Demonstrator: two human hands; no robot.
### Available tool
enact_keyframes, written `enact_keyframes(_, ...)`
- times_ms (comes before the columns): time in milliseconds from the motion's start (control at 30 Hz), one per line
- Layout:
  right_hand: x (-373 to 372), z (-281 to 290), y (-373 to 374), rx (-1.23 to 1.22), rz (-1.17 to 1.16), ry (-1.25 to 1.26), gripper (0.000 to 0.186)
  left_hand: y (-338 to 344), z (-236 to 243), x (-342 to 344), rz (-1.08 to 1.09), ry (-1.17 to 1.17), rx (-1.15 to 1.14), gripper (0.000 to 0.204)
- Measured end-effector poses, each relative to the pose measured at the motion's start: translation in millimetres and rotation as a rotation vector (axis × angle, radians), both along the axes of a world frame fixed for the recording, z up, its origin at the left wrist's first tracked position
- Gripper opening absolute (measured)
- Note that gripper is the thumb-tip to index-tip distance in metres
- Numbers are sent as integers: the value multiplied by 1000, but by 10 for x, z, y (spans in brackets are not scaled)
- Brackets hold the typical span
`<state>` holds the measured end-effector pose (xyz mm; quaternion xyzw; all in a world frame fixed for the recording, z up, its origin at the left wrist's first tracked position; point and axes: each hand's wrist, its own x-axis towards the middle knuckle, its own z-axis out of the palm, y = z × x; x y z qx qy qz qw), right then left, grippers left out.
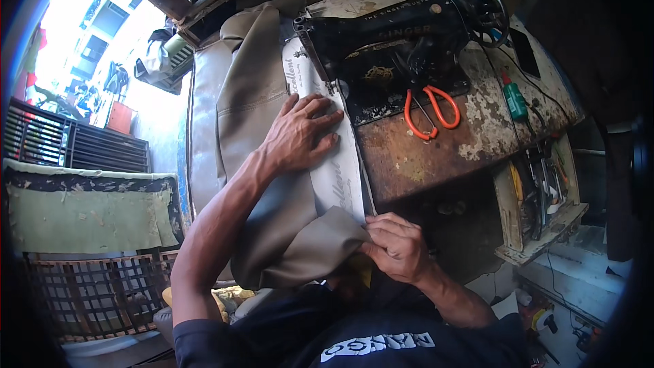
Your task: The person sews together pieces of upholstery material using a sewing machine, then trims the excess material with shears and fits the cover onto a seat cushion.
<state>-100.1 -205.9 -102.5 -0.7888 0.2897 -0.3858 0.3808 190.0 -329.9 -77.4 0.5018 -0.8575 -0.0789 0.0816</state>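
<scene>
A large piece of brown-grey leatherette (248, 102) drapes over the left side of the sewing table and folds toward me. Its white printed backing (337, 184) faces up in a long strip that runs to the needle area of a black sewing machine (395, 48). My left hand (303, 129) lies flat on this strip just below the presser foot, fingers spread. Down at the near end, my right hand (398, 245) pinches the edge of the leatherette between thumb and fingers. The needle tip is too small to make out.
Orange-handled scissors (432, 114) lie on the worn wooden tabletop (409, 163), with a green bottle (514, 99) and a dark phone (524, 53) to their right. An open drawer (538, 197) of tools hangs at the right. A webbed frame (102, 293) stands at the left.
</scene>
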Motion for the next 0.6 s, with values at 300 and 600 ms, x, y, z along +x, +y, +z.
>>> enact_keyframes(300,0,399,-1164,185,301,129,23,301,-32,-49,78,12,34,52)
enact_keyframes(600,1177,-415,-3586,935,208,-267,34,291,-102,-110,75,28,34,56)
